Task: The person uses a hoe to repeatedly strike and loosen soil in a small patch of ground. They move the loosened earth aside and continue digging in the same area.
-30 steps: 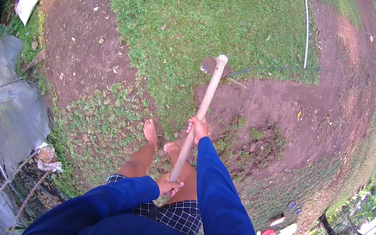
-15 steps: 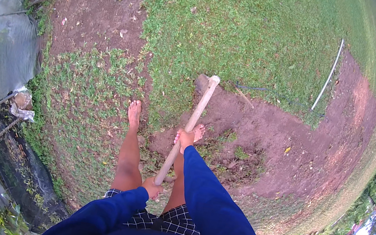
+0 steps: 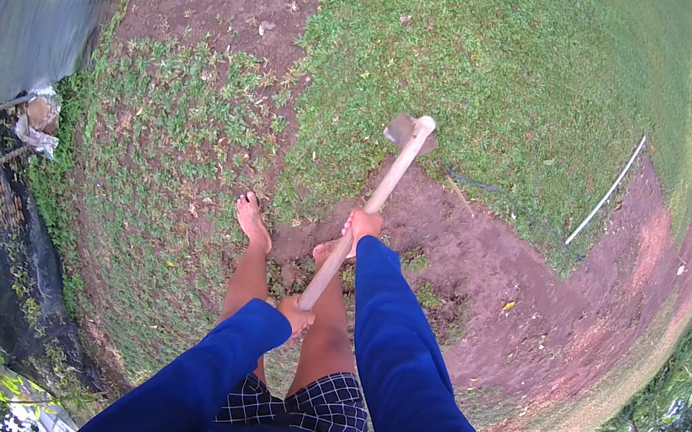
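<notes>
A hoe (image 3: 387,183) with a pale wooden handle slants from between my legs up and away to the right. My left hand (image 3: 297,314) is closed round the handle's near end. Farther up, my right hand (image 3: 362,225) grips the handle near its middle. The hoe's blade (image 3: 400,129), dull brown-grey, shows at the far end over the border of grass and bare soil; whether it touches the ground I cannot tell. Just beyond my feet and to the right lies loosened dark soil (image 3: 436,232).
My bare left foot (image 3: 253,220) stands on patchy grass; the other is partly hidden behind the hoe handle. A lawn (image 3: 502,68) spreads ahead. A thin white pole (image 3: 607,190) lies at the right. Grey netting (image 3: 33,22) and a black sheet (image 3: 16,250) line the left side.
The hoe and both hands have risen a little in view, with the blade shifting up and to the right. My view has turned and my feet appear in a different stance.
</notes>
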A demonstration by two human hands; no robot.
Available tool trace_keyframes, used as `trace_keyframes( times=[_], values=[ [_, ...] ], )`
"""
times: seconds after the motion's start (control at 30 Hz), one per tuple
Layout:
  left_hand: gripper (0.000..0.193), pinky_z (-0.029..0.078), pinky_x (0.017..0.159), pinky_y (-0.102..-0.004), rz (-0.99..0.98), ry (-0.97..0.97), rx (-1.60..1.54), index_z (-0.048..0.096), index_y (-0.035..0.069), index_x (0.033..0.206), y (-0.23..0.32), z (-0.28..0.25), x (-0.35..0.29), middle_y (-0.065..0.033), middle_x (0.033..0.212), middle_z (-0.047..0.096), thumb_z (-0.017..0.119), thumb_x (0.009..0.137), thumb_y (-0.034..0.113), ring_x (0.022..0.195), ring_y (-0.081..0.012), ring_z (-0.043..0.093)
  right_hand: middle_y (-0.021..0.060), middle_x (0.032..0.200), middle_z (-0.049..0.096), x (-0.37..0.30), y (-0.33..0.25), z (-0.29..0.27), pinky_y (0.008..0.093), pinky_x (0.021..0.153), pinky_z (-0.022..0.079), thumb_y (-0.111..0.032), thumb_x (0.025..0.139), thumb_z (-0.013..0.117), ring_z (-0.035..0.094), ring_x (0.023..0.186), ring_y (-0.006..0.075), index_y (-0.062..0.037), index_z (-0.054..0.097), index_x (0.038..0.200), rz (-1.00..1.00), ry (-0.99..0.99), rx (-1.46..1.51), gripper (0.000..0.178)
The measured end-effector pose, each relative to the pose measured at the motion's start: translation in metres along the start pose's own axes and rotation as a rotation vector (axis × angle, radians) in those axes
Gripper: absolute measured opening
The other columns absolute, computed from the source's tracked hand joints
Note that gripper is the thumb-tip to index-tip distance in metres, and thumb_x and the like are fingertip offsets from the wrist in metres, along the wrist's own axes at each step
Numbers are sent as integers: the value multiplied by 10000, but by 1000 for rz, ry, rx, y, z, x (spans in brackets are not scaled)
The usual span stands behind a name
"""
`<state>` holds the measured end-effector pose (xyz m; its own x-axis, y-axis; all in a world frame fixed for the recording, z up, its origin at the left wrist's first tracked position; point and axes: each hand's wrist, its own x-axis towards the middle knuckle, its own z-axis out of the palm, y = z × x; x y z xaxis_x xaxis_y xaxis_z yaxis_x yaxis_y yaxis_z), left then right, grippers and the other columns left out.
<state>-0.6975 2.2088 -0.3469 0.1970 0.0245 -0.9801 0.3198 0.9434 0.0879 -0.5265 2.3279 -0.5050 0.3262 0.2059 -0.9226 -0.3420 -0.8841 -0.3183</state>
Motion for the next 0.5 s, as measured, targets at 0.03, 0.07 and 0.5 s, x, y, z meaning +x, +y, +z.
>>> trace_keyframes(
  times=[0.03, 0.07, 0.5],
  values=[
    [146, 355, 335, -291, -166, -124, -166, 520, 18, 823, -22, 1, -24, -38, 525, 481, 646, 749, 27, 384, -120, 457, 62, 556, 507, -15, 33, 10, 333, 360, 423, -7, 808, 559, 501, 409, 176, 12, 566, 724, 144, 46, -241, 87],
    [140, 366, 334, -292, -193, -98, -132, 516, 11, 817, -44, -2, -45, -43, 528, 484, 640, 752, 22, 383, -123, 460, 55, 555, 511, -36, 66, 8, 333, 364, 429, -15, 812, 572, 510, 410, 175, -6, 556, 737, 210, -97, -30, 77],
    [168, 431, 439, -313, 336, -105, 178, 560, 40, 825, 3, -60, 21, -43, 610, 561, 680, 727, 104, 475, -140, 538, 75, 575, 485, -48, -62, -11, 330, 331, 397, -8, 814, 569, 467, 386, 165, -19, 431, 878, -268, 159, 361, 152]
  ],
)
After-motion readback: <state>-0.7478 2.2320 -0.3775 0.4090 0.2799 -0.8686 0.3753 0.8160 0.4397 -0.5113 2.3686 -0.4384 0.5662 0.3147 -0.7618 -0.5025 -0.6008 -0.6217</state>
